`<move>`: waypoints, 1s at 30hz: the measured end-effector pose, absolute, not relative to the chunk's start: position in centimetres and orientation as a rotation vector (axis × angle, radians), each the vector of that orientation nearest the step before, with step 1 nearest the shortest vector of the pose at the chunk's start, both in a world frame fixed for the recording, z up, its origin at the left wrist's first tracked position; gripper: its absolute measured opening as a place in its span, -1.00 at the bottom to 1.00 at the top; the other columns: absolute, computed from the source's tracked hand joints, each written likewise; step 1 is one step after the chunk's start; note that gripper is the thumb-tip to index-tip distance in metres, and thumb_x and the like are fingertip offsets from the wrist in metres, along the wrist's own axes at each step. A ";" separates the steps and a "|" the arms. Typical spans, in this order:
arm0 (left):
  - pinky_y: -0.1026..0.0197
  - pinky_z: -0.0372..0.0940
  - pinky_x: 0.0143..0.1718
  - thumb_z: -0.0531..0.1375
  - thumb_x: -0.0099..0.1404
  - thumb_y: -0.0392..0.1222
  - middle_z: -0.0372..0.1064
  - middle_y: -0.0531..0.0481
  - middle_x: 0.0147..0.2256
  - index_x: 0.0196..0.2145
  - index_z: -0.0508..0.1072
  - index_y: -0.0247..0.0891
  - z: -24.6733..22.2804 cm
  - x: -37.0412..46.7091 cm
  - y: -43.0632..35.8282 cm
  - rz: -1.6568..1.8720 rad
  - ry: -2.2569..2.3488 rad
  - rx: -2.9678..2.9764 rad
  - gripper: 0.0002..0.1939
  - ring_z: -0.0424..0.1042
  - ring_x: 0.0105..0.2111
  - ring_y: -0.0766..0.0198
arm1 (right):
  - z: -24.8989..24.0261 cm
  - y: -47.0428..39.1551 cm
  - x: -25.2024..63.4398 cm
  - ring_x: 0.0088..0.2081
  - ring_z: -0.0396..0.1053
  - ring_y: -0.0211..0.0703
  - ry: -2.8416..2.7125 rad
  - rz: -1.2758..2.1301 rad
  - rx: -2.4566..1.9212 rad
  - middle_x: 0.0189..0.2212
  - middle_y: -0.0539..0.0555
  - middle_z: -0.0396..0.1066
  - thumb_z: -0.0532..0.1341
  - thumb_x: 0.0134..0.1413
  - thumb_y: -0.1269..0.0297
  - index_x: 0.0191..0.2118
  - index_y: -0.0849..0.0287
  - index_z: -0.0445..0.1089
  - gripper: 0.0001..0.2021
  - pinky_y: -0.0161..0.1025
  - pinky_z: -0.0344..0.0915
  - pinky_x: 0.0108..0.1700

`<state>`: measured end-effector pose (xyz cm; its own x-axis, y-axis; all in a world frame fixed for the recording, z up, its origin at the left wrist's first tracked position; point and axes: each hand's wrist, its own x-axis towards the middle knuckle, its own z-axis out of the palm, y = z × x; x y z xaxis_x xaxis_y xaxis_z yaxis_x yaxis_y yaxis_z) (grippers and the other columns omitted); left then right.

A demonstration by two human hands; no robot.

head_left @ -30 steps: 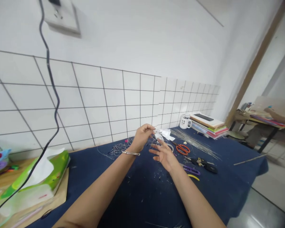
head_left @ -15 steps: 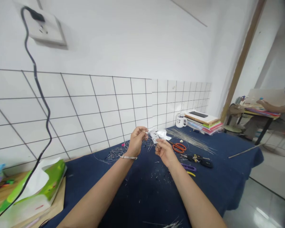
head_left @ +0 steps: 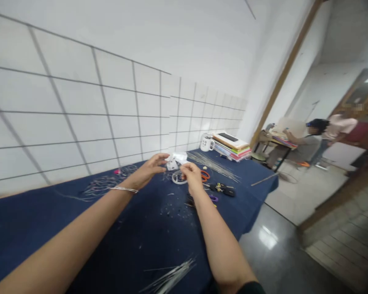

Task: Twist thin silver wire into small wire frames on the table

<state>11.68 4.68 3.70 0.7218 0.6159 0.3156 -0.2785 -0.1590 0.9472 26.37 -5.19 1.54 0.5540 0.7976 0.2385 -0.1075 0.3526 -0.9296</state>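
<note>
My right hand (head_left: 192, 176) is closed, fingertips pinched at the right edge of a thin white ring (head_left: 173, 179) that looks like a roll of tape. Opposite it, my left hand (head_left: 153, 166) has its fingers apart and nothing visible in them. Behind both hands lies crumpled white paper or plastic (head_left: 179, 157), blurred, with thin wire bits about it. To the left of my left hand is a tangle of thin wires (head_left: 102, 184) with a small pink piece (head_left: 117, 171). Orange-handled scissors (head_left: 205, 175) lie just right of my right hand.
Straight thin wires (head_left: 216, 166) lie behind the scissors, with a black tool (head_left: 222, 188) nearer. A white mug (head_left: 206, 143) and a stack of papers (head_left: 231, 147) stand at the back. More wires (head_left: 173, 277) lie at the front. Two people are across the room.
The view has swung right. My hands have moved apart; the left has opened and no longer pinches fine wire. A white ring now shows at my right fingertips.
</note>
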 end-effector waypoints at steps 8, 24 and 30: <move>0.05 0.28 -0.06 0.27 0.01 -0.07 -0.06 -0.03 0.19 0.08 0.14 0.04 2.2 12.1 4.8 0.592 0.345 1.560 -0.32 0.11 0.11 0.00 | 0.5 -4.8 25.9 -0.67 0.16 -0.39 -0.835 0.691 -1.115 -0.69 -0.15 0.22 0.24 -0.17 0.19 -0.42 0.18 0.33 -0.81 -0.42 0.16 -0.59; 0.08 0.38 -0.16 0.36 -0.16 -0.06 0.05 -0.04 0.15 0.04 0.18 0.00 0.7 12.9 5.9 0.543 0.393 1.531 -0.22 0.23 0.02 -0.04 | -0.7 -4.1 26.5 -0.68 0.13 -0.40 -0.697 0.762 -0.926 -0.68 -0.14 0.20 0.27 -0.15 0.17 -0.38 0.17 0.33 -0.78 -0.43 0.19 -0.64; 0.06 0.34 -0.12 0.26 0.00 0.01 0.00 -0.02 0.16 0.03 0.10 0.00 0.2 13.6 5.4 0.668 0.388 1.513 -0.35 0.29 -0.02 0.08 | -0.7 -4.1 26.4 -0.63 0.16 -0.39 -0.687 0.801 -0.894 -0.60 -0.09 0.22 0.26 -0.13 0.10 -0.35 0.17 0.34 -0.74 -0.42 0.22 -0.63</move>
